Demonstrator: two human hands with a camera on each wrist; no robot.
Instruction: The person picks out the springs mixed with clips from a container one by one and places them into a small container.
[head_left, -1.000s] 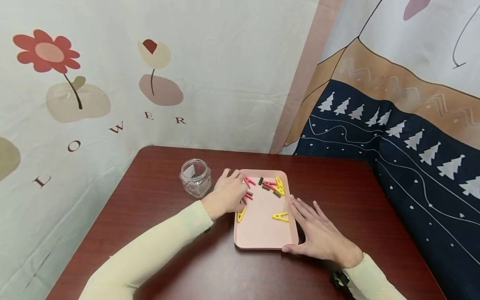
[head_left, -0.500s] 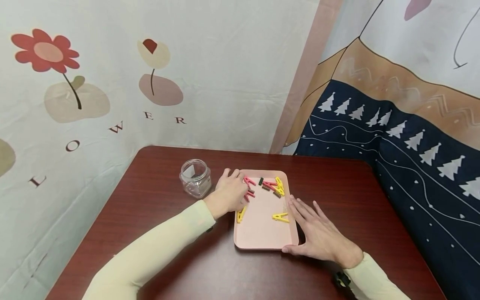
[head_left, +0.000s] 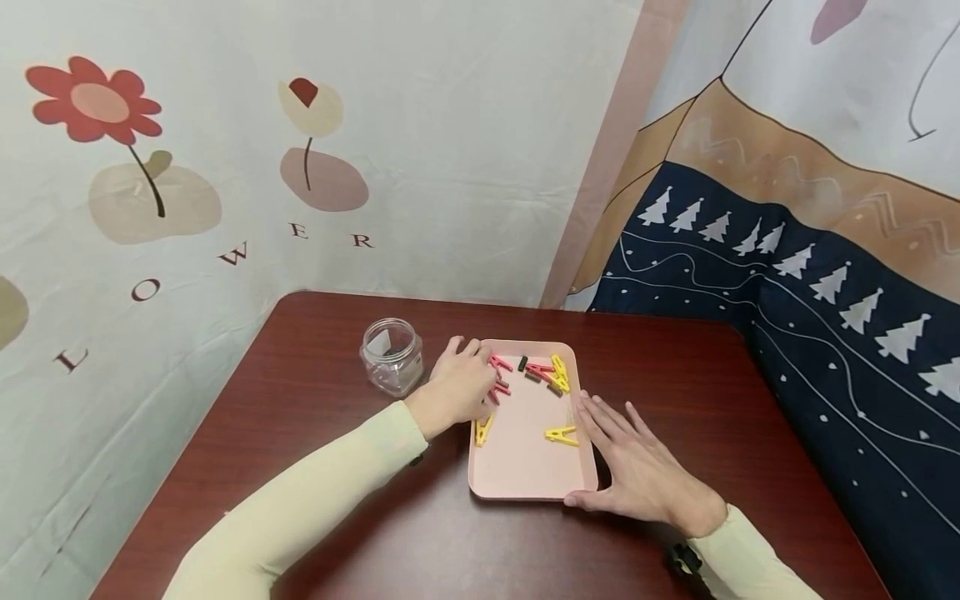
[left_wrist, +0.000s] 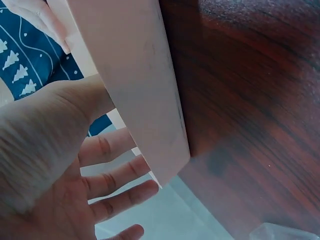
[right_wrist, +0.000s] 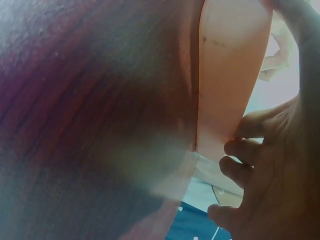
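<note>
My left hand (head_left: 456, 383) reaches over the left rim of a pink tray (head_left: 517, 475). Its thumb and index fingertip are hidden behind the tray wall in the left wrist view, so whether they pinch anything cannot be told. Close by these fingers lie red clothespins (head_left: 500, 363), partly covered by the hand. A yellow clothespin (head_left: 483, 431) lies just below, at the left rim. My right hand (head_left: 645, 471) rests along the tray's right side with fingers extended and thumb at the lower right corner. Another yellow clothespin (head_left: 561, 436) lies inside, near that hand.
Left of the tray stands an uncapped clear jar (head_left: 392, 358). At the tray's far right lie a yellow clothespin (head_left: 559, 372), a red clothespin (head_left: 538, 368) and several small dark pieces (head_left: 554, 389). Everything stands on a brown table (head_left: 330, 467), with printed curtains behind.
The red clothespin beside my left fingers has shifted slightly, and the left hand has moved a little with it. The right hand and the tray stay in place.
</note>
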